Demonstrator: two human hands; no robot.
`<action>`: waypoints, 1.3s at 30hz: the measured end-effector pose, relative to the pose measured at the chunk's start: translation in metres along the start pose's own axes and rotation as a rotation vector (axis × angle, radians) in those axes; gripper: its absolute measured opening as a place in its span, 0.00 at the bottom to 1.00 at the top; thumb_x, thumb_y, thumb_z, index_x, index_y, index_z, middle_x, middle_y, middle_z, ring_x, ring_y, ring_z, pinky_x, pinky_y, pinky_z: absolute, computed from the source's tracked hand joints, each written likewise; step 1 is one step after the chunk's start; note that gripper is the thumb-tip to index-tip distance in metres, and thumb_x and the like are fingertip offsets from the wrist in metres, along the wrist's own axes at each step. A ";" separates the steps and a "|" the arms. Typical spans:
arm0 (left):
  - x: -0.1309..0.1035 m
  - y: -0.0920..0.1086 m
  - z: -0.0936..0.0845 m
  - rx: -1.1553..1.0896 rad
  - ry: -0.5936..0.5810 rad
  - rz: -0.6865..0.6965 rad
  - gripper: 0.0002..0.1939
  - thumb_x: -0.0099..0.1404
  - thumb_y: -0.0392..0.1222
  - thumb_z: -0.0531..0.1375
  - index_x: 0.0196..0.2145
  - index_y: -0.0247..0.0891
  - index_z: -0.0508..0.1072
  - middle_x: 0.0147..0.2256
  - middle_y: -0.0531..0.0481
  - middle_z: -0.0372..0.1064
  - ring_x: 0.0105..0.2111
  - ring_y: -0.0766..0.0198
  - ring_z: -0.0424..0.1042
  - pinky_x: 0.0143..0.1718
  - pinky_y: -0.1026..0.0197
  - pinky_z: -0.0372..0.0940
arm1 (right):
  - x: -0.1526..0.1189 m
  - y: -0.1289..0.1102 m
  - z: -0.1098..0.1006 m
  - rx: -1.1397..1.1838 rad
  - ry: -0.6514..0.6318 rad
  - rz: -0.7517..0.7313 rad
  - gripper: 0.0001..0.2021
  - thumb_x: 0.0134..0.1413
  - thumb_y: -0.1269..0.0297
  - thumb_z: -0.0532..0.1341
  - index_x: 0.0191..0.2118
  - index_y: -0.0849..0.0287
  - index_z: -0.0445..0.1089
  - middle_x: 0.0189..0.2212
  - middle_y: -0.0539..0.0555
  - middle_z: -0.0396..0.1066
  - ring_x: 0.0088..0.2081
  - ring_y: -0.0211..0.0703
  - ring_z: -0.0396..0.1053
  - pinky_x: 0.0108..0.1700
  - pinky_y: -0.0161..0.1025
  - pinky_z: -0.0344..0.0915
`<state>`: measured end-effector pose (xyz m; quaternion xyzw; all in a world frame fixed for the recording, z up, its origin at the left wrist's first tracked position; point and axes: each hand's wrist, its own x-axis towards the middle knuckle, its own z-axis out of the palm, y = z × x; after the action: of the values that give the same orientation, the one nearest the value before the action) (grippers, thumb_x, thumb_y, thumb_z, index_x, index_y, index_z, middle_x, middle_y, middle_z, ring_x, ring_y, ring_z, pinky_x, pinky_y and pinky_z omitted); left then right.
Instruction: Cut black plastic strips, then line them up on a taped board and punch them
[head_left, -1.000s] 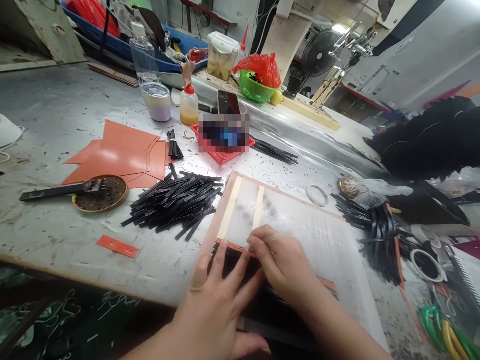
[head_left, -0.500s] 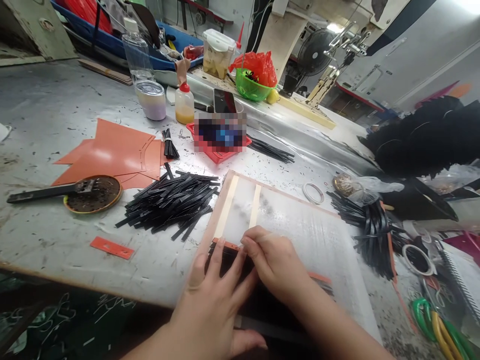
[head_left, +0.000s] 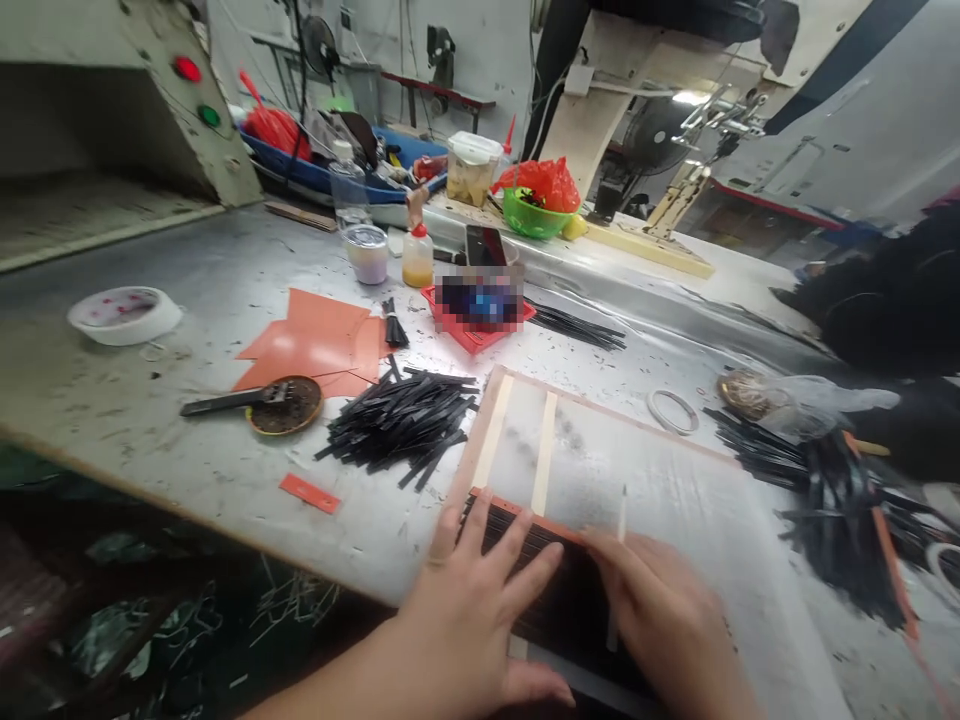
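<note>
My left hand (head_left: 480,590) lies flat with fingers spread over a panel of black strips (head_left: 517,535), its fingertips at the orange strip (head_left: 551,522) along the panel's far edge. My right hand (head_left: 667,600) is closed, its fingertips at the right part of that orange strip. A slim pale stick with a dark pointed tip (head_left: 622,515) stands up from between its fingers; whether it is a pen or an awl I cannot tell. Under the panel is a whitish board (head_left: 675,480) with two cream tape strips (head_left: 545,450) at its left.
Left of the board lie a heap of black strips (head_left: 397,420), orange sheets (head_left: 315,340), a round dish (head_left: 289,408) with a dark handled tool across it, and a small orange piece (head_left: 309,493). A tape ring (head_left: 673,411) and bundled black strips (head_left: 840,530) lie right.
My right hand has slid right along the orange strip, away from my left fingers. My left hand stays spread on the panel. The view has turned left, bringing a white tape roll into sight.
</note>
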<state>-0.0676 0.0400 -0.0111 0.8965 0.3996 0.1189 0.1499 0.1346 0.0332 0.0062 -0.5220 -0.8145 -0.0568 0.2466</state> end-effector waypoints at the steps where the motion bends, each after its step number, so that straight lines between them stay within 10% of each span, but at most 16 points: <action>1: -0.001 0.000 -0.002 -0.011 0.011 -0.004 0.41 0.52 0.74 0.44 0.59 0.54 0.50 0.60 0.49 0.51 0.58 0.37 0.46 0.54 0.37 0.45 | 0.000 -0.001 0.002 0.013 0.007 0.015 0.10 0.57 0.72 0.50 0.36 0.58 0.68 0.24 0.53 0.72 0.25 0.43 0.70 0.29 0.40 0.66; 9: -0.030 -0.063 -0.045 0.038 0.414 -0.357 0.18 0.67 0.47 0.46 0.48 0.39 0.67 0.54 0.42 0.61 0.54 0.54 0.60 0.53 0.49 0.56 | 0.001 0.046 -0.004 0.152 -0.005 0.302 0.09 0.53 0.59 0.53 0.31 0.54 0.68 0.25 0.51 0.75 0.24 0.45 0.73 0.22 0.37 0.68; 14: -0.054 -0.090 -0.066 -0.020 0.564 -0.693 0.16 0.63 0.54 0.49 0.38 0.43 0.69 0.40 0.48 0.71 0.39 0.54 0.70 0.39 0.54 0.67 | -0.011 0.064 -0.021 0.244 0.068 0.563 0.07 0.50 0.57 0.58 0.30 0.54 0.69 0.24 0.50 0.74 0.21 0.43 0.69 0.24 0.36 0.68; 19: -0.033 -0.031 -0.045 -0.438 0.407 -0.310 0.07 0.61 0.46 0.55 0.35 0.45 0.71 0.38 0.53 0.73 0.37 0.61 0.72 0.37 0.64 0.69 | 0.007 -0.014 -0.024 0.559 0.158 0.371 0.03 0.53 0.68 0.57 0.33 0.55 0.67 0.25 0.50 0.71 0.23 0.37 0.67 0.25 0.31 0.66; 23: -0.001 0.004 -0.041 -0.870 0.345 -0.362 0.06 0.59 0.45 0.56 0.29 0.42 0.68 0.34 0.52 0.72 0.31 0.64 0.73 0.32 0.65 0.70 | 0.020 -0.062 -0.008 0.797 0.208 0.195 0.06 0.51 0.75 0.55 0.31 0.58 0.66 0.25 0.50 0.68 0.25 0.35 0.67 0.27 0.30 0.65; 30: 0.045 -0.035 -0.063 -0.824 0.191 -0.386 0.11 0.53 0.48 0.60 0.26 0.38 0.68 0.22 0.54 0.68 0.24 0.64 0.69 0.25 0.65 0.66 | 0.012 -0.056 -0.004 0.745 0.108 0.311 0.04 0.50 0.72 0.55 0.32 0.58 0.66 0.27 0.52 0.68 0.28 0.38 0.66 0.31 0.34 0.65; 39: 0.038 -0.071 -0.044 0.082 0.185 0.040 0.15 0.62 0.47 0.52 0.45 0.45 0.72 0.54 0.45 0.62 0.51 0.49 0.62 0.50 0.45 0.58 | -0.019 -0.031 -0.014 0.487 0.199 0.293 0.07 0.54 0.75 0.53 0.35 0.58 0.65 0.30 0.54 0.69 0.31 0.40 0.68 0.33 0.37 0.67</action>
<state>-0.1062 0.1215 0.0073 0.8949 0.3983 0.1875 0.0730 0.1186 -0.0007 0.0147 -0.5513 -0.6920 0.1253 0.4488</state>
